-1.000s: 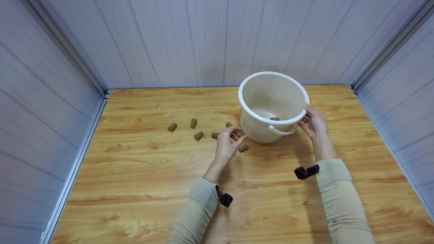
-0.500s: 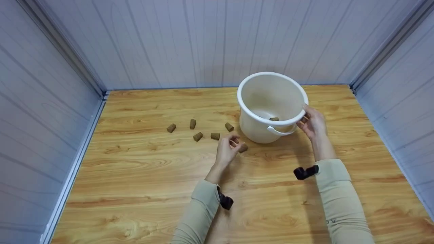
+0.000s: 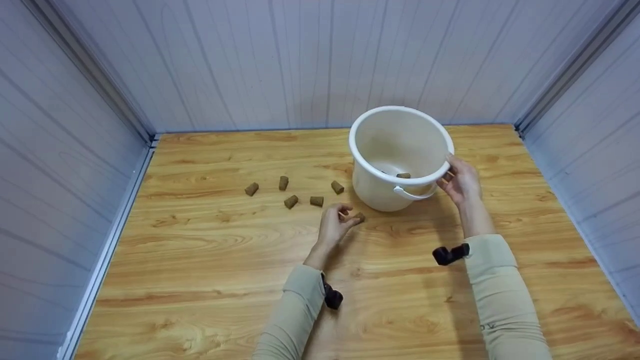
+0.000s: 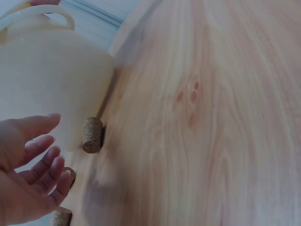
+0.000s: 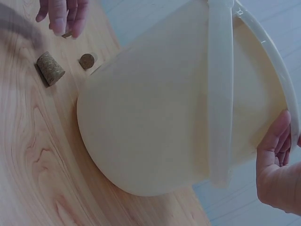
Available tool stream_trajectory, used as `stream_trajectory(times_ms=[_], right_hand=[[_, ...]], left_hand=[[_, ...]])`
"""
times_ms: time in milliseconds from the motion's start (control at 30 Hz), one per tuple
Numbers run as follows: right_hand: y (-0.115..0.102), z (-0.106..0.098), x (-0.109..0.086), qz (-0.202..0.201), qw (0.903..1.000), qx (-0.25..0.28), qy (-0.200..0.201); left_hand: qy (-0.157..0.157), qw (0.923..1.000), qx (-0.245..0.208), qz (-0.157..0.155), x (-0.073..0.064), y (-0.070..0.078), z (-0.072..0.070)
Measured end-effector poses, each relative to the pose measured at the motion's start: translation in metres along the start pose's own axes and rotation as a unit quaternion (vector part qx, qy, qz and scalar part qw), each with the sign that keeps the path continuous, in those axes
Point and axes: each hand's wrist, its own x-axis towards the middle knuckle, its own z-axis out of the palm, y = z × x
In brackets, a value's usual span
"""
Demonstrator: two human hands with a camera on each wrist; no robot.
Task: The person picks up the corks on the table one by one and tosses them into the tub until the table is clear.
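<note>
A cream plastic bucket [image 3: 382, 192] with a white rim and handle stands tilted slightly on the wooden table. My right hand [image 3: 462, 182] grips its rim on the right side, the thumb at the top edge. A brown cork stopper [image 4: 92, 135] lies on the table in front of the bucket. Beside it hovers my left hand [image 3: 334, 225], fingers loosely bent with nothing between them; the left wrist view shows a gap between thumb and cork. Inside the bucket a cork [image 3: 403, 175] is partly visible; the near wall hides the rest of the bottom.
Several more corks lie left of the bucket, among them a near cork [image 3: 337, 187], a middle cork [image 3: 316, 201] and the leftmost cork [image 3: 251, 189]. Pale panel walls [image 3: 250, 65] close off the table [image 3: 200, 280] at the back and both sides.
My left hand has moved down and slightly back from the bucket's side to the front cork, uncovering corks behind it. The right hand has kept its hold on the rim.
</note>
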Motion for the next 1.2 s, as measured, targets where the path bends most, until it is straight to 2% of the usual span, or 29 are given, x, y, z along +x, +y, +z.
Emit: stream_trajectory(times_ms=[267, 367, 867, 1200], right_hand=[[0.0, 0.0, 0.0, 0.001, 1.0, -0.003, 0.005], [0.0, 0.0, 0.0, 0.001, 1.0, -0.002, 0.007], [0.0, 0.002, 0.0, 0.007, 0.9998, -0.004, 0.02], [0.0, 0.001, 0.0, 0.006, 0.9998, 0.0, 0.019]], left_hand=[[-0.009, 0.9999, 0.011, -0.004, 0.001, -0.008, 0.004], [-0.007, 0.9997, 0.023, 0.004, 0.001, -0.011, 0.006], [-0.004, 0.9976, 0.066, -0.021, 0.003, -0.013, 0.013], [0.003, 0.9961, 0.085, -0.024, 0.003, -0.013, 0.016]])
